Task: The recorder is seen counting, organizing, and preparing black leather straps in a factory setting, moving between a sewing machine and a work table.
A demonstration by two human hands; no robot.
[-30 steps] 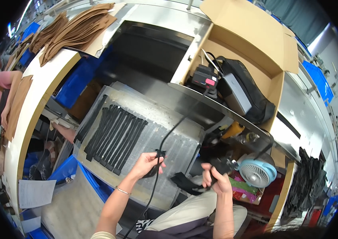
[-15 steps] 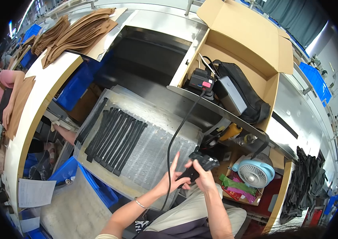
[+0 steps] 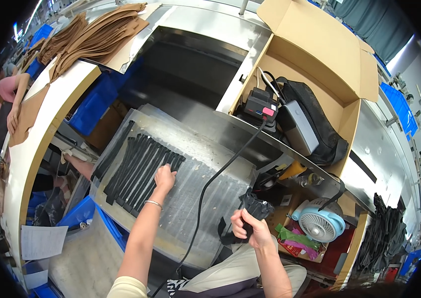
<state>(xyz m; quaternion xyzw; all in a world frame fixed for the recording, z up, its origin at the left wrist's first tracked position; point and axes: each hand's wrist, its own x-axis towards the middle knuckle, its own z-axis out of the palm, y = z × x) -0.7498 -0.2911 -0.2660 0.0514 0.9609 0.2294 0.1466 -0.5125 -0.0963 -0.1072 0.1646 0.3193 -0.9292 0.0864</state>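
Note:
A row of flat black fabric strips (image 3: pixel 133 166) lies side by side on a worn grey metal board (image 3: pixel 195 184). My left hand (image 3: pixel 165 179) is closed at the upper right end of the row, its curled fingers on the end of a black strip; the fingertips themselves are partly hidden. Close to my lap, my right hand (image 3: pixel 251 229) is closed around a bundle of black strips (image 3: pixel 228 233), with one end looping down on the left. Just above that hand is a crumpled, shiny black piece (image 3: pixel 256 206).
A black cable (image 3: pixel 205 191) hangs across the board between my hands. An open cardboard box (image 3: pixel 315 69) holds a power adapter and pouch. A blue fan (image 3: pixel 318 223) stands at right, near hanging black strips (image 3: pixel 382 233). Brown pieces (image 3: pixel 96 35) are stacked far left; a person's arm (image 3: pixel 17 104) shows there.
My left hand has left the bundle and moved up and left to the strips on the board. My right hand keeps hold of the bundle, slightly lower. The view has shifted a little.

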